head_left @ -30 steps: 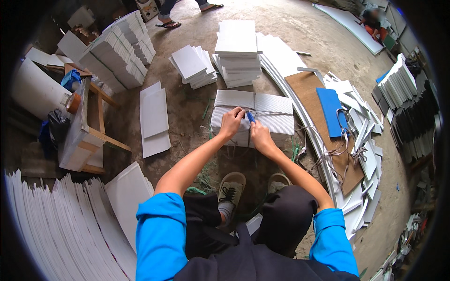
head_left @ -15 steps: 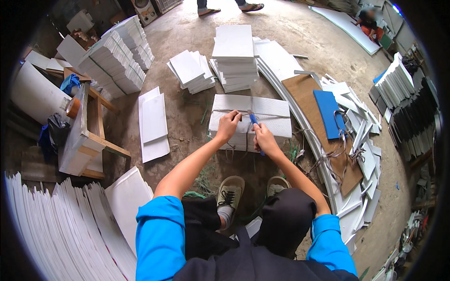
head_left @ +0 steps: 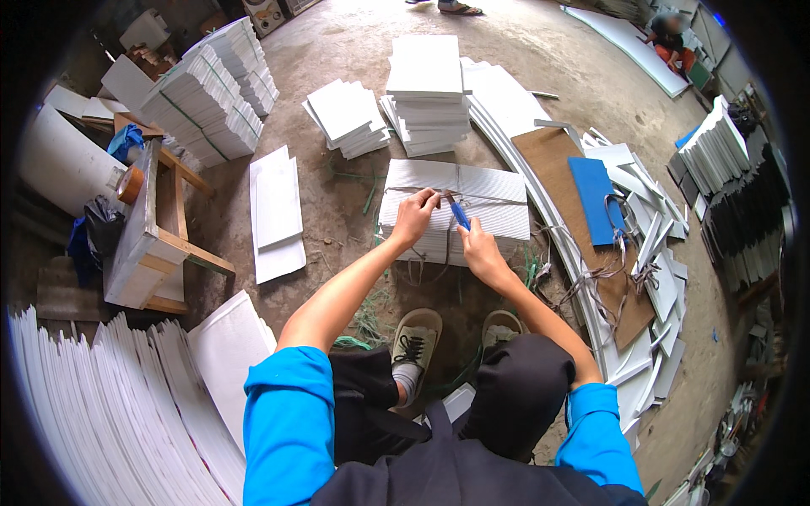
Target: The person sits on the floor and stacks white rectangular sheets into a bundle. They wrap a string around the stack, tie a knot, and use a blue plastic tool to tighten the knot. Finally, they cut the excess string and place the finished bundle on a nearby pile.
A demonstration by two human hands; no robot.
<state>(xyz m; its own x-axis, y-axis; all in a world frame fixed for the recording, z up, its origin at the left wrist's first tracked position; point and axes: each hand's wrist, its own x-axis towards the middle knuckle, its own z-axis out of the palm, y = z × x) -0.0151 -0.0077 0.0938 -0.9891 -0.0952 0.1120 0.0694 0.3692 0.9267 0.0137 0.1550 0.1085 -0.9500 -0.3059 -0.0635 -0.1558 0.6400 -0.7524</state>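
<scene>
On the floor before me lies a bundle of white ribbed sheets [head_left: 499, 221], bound crosswise with greyish cord [head_left: 496, 200]. My left hand [head_left: 413, 218] is over the bundle's left half, its fingers pinched together on the cord near the crossing. From the right, my right hand [head_left: 483, 255] is wrapped round a blue-handled cutter knife [head_left: 460, 217]. The knife's tip points up and left, close to the cord by my left fingertips; whether it touches the cord I cannot tell.
White board stacks [head_left: 426, 67] stand beyond the bundle. A wooden stool [head_left: 156, 232] is at left. White offcuts, a brown board [head_left: 553, 173] and a blue panel [head_left: 588, 190] lie at right. Upright white sheets [head_left: 110, 405] fill the near left. A person [head_left: 671, 51] sits far right; another's foot [head_left: 460, 8] shows at the top.
The knife and my right hand have shifted slightly, bringing the tip nearer my left fingers. My left hand stays at the cord. The person at the top has moved, and the view has tilted slightly.
</scene>
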